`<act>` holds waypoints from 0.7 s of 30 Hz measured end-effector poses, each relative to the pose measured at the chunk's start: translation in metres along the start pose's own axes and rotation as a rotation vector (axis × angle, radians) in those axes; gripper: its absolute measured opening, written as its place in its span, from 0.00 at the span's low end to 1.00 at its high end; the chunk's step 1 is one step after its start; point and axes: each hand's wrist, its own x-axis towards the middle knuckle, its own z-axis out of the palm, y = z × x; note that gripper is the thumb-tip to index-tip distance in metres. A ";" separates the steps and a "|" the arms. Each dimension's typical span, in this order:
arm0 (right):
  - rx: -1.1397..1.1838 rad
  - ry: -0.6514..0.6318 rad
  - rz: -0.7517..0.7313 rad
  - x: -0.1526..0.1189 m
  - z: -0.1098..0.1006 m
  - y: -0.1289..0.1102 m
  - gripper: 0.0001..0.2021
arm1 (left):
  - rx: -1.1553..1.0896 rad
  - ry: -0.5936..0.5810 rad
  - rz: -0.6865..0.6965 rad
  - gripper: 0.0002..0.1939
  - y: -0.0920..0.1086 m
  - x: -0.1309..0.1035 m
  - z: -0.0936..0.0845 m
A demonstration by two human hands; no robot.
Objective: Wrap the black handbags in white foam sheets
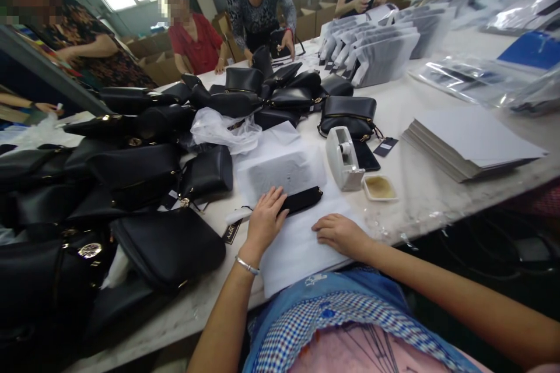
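Observation:
A black bag lies in front of me, its far part under white tissue paper that lets its dark shape show through. My left hand rests on the bag and the paper's edge, fingers stretched out. Lower and to the right, my right hand lies on the near white sheet, its fingers extended and slightly bent, holding nothing. A black hang tag sits left of my left wrist. Just beyond the paper are a white tape dispenser and a small dish with yellowish contents.
Many black handbags pile up on the left and across the middle. A crumpled plastic bag lies among them. To the right are a stack of grey cardboard sheets and a row of wrapped packages. Several people stand across the table.

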 end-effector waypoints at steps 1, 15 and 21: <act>0.000 -0.037 -0.018 0.001 -0.002 0.000 0.10 | -0.011 -0.002 -0.001 0.21 -0.001 0.001 -0.001; 0.116 -0.068 0.058 0.013 0.000 0.001 0.03 | -0.085 -0.006 -0.019 0.18 -0.005 0.004 -0.006; 0.260 -0.195 0.155 0.031 -0.020 -0.001 0.08 | -0.147 -0.038 -0.022 0.18 -0.006 0.008 -0.016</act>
